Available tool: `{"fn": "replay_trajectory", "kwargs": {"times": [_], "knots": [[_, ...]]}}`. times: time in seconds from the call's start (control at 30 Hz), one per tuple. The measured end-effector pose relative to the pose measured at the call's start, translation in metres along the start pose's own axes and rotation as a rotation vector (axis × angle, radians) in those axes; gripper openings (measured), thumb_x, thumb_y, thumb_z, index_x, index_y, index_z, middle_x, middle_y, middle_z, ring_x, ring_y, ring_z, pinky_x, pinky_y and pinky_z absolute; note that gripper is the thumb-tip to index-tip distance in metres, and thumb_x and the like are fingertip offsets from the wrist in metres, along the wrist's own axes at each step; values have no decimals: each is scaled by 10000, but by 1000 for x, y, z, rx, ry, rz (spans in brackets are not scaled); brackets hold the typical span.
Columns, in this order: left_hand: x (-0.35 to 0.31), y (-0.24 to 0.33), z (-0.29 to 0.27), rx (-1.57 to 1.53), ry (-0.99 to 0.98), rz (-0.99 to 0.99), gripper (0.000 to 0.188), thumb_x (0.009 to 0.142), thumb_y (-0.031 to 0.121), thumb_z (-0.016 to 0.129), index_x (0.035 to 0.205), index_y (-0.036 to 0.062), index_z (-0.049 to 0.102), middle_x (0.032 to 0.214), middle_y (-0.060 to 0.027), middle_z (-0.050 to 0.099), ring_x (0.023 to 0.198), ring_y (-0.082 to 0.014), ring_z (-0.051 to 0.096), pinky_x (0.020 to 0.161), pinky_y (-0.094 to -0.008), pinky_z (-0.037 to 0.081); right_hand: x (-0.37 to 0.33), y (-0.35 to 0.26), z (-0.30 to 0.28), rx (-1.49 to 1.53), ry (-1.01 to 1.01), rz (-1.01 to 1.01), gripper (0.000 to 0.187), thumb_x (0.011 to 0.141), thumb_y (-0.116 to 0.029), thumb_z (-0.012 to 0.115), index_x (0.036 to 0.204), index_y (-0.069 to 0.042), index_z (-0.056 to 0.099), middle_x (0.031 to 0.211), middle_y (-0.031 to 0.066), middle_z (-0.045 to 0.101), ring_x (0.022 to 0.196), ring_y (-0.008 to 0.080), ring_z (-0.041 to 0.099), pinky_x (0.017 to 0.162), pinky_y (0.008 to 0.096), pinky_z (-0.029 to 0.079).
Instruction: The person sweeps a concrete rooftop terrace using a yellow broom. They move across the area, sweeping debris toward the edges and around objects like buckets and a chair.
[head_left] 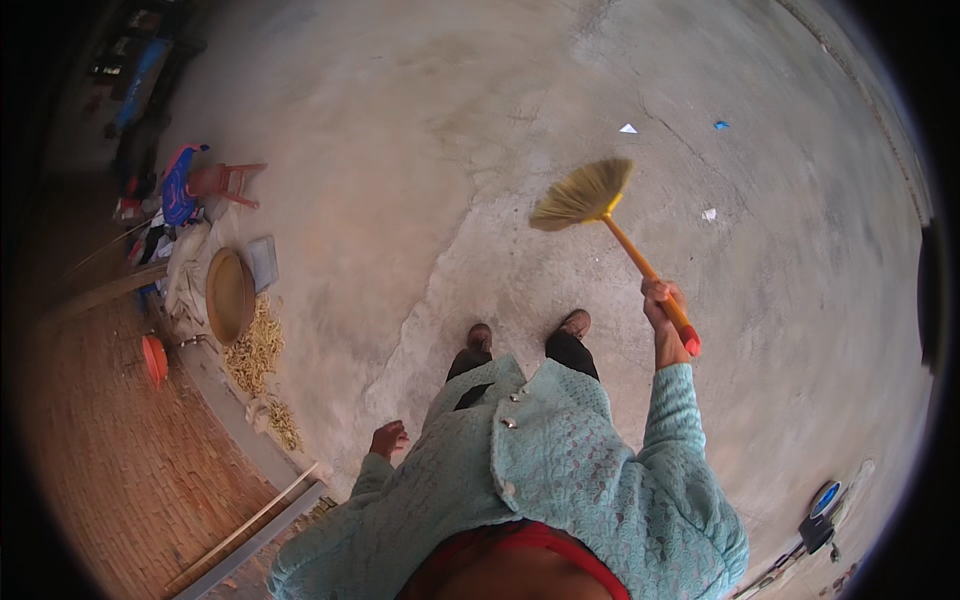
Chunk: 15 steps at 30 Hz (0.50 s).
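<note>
My right hand (664,303) is wrapped round the orange handle of a broom (585,195), just above its red end cap. The broom's yellowish fan of bristles spreads out ahead of my feet, with the handle slanting up and left from my hand. Scraps lie on the concrete beyond the bristles: a white one (628,129), a blue one (722,125) and another white bit (710,214). My left hand (389,438) hangs beside my body, holding nothing, its fingers loosely bent and a little apart.
To the left stand a red stool (238,184), a round woven tray (230,297) and a heap of yellowish pods or stalks (254,345). A red basin (154,359) rests on brick paving (150,470). A long pole (243,525) lies lower left; a scale-like device (822,505) sits lower right.
</note>
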<state>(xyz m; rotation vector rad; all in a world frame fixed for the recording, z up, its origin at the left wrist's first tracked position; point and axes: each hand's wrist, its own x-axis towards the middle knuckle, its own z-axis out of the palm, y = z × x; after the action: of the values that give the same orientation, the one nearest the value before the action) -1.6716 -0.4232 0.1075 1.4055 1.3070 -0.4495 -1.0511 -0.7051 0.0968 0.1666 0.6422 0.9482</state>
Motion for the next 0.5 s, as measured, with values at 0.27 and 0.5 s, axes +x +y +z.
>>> {"fn": "replay_trajectory", "kwargs": {"times": [0.27, 0.5], "knots": [[-8, 87, 0, -328, 185, -220, 276, 757, 236, 512, 996, 100, 533, 837, -56, 568, 668, -166, 564, 551, -313, 425, -92, -1, 59, -24, 27, -223, 131, 624, 63, 377, 750, 69, 339, 596, 64, 379, 476, 117, 400, 447, 202, 414], [17, 93, 25, -342, 146, -268, 286, 735, 255, 533, 977, 104, 544, 805, -47, 569, 672, -172, 557, 578, -342, 426, -68, 57, 107, -220, 10, -262, 98, 641, 73, 381, 726, 44, 344, 597, 46, 375, 476, 99, 396, 459, 192, 425]]}}
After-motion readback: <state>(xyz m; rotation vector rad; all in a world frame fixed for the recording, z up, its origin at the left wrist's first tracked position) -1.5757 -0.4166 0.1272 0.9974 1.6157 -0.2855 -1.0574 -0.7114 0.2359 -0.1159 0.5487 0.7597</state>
